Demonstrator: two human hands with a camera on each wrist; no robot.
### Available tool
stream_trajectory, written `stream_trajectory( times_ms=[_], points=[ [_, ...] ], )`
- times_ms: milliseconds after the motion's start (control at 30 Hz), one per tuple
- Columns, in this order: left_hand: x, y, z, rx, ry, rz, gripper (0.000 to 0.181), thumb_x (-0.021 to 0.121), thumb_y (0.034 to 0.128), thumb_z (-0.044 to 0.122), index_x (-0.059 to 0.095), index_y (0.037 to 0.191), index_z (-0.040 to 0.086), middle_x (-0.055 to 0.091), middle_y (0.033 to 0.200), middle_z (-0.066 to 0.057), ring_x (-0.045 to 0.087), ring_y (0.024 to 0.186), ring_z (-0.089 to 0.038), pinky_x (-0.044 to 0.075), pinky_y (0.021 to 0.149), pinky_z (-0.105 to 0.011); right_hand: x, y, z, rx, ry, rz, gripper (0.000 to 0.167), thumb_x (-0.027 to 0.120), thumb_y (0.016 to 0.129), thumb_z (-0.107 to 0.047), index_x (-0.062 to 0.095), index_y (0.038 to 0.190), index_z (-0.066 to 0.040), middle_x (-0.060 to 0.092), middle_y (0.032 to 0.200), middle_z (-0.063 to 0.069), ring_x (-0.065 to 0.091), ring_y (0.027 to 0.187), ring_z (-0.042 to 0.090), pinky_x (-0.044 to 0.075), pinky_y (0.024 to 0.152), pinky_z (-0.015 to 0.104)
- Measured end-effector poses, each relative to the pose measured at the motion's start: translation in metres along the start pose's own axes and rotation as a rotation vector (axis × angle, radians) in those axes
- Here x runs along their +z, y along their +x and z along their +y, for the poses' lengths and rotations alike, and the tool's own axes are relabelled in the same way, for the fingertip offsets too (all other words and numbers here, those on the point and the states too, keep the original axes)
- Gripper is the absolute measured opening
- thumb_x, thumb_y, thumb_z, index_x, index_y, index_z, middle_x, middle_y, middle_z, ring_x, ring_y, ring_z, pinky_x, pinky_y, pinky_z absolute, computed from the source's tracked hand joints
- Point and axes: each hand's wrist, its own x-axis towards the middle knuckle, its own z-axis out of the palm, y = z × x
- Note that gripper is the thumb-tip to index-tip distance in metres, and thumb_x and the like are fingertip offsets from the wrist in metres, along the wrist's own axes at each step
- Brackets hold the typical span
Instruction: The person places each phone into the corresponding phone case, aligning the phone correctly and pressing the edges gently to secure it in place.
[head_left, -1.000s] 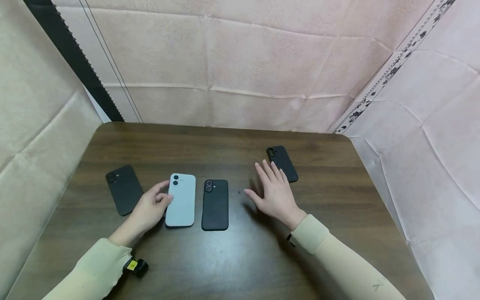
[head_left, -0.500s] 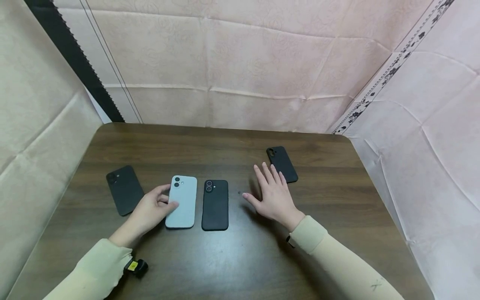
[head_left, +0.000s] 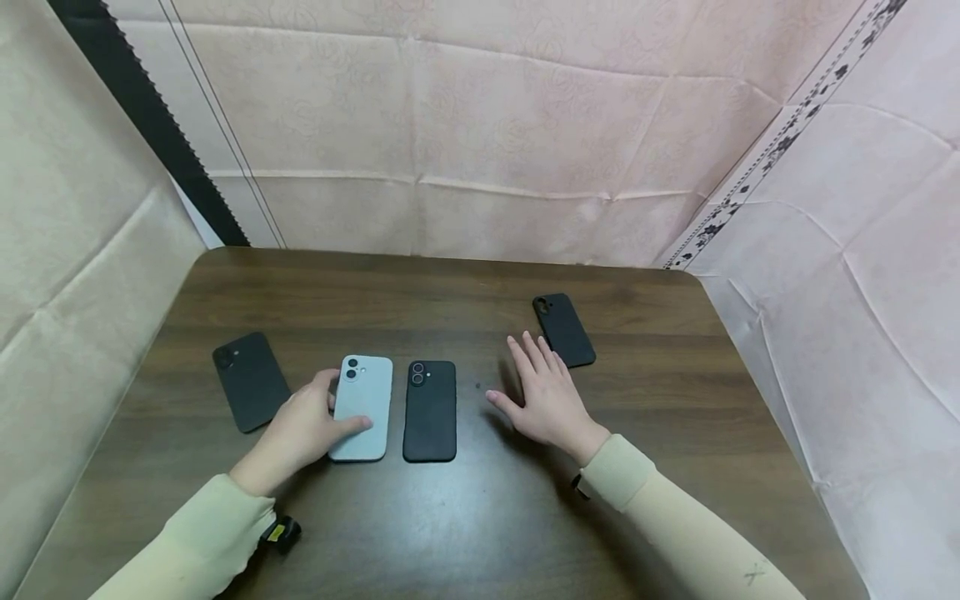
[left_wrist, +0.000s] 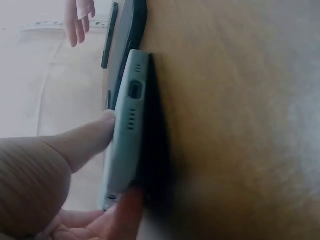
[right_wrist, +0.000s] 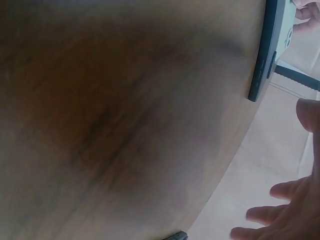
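The left hand (head_left: 300, 429) grips a light blue phone (head_left: 367, 400) by its left side, thumb across the back and fingers at the edge. In the left wrist view, that phone (left_wrist: 125, 145) shows its port end, with a dark gap beneath its near edge, fingers (left_wrist: 127, 212) at its underside. A black phone (head_left: 430, 417) lies just right of it, camera side up. The right hand (head_left: 551, 400), fingers spread, holds nothing and is beside a black phone case (head_left: 566, 332); in the right wrist view the hand (right_wrist: 295, 205) is above the table.
Another black phone or case (head_left: 250, 382) lies tilted left of the left hand. The brown wooden table (head_left: 465, 533) has its far edge against pale cloth hangings (head_left: 525, 125), with more cloth at both sides.
The left thumb has slid further over the light blue phone's back, and the phone has shifted slightly toward the near side. The right hand has barely moved.
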Motion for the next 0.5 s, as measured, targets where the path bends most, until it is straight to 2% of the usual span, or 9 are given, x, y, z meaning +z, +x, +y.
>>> stream_trajectory(
  times_ms=[100,233,500],
  points=[
    [-0.0016,-0.0014,0.0051,0.018,0.037,0.001,0.093,0.082,0.0772,0.039,0.033,0.139,-0.010,0.062,0.109,-0.024,0.061,0.088,-0.028,0.052,0.073,-0.044,0.0007,-0.0005,-0.0006,-0.015,0.011,0.015,0.087,0.046,0.090,-0.068,0.016,0.156,-0.019,0.014,0.160,0.009,0.013,0.145,0.031,0.018,0.113,0.054],
    [-0.0019,-0.0019,0.0096,0.010,0.081,-0.003,0.093,0.082,0.0772,0.039,0.034,0.136,-0.013,0.059,0.115,-0.028,0.061,0.093,-0.033,0.051,0.078,-0.049,0.0013,-0.0007,-0.0022,-0.029,0.023,0.026,0.087,0.048,0.090,-0.067,0.017,0.155,-0.019,0.015,0.160,0.009,0.013,0.145,0.032,0.019,0.112,0.056],
    [-0.0013,-0.0016,0.0111,0.004,0.149,0.010,0.094,0.082,0.0756,0.044,0.037,0.134,-0.014,0.059,0.115,-0.030,0.062,0.091,-0.033,0.052,0.077,-0.050,0.0050,-0.0004,-0.0009,-0.039,-0.006,0.040,0.086,0.048,0.090,-0.067,0.020,0.155,-0.017,0.020,0.158,0.012,0.016,0.144,0.033,0.019,0.112,0.055]
  ],
)
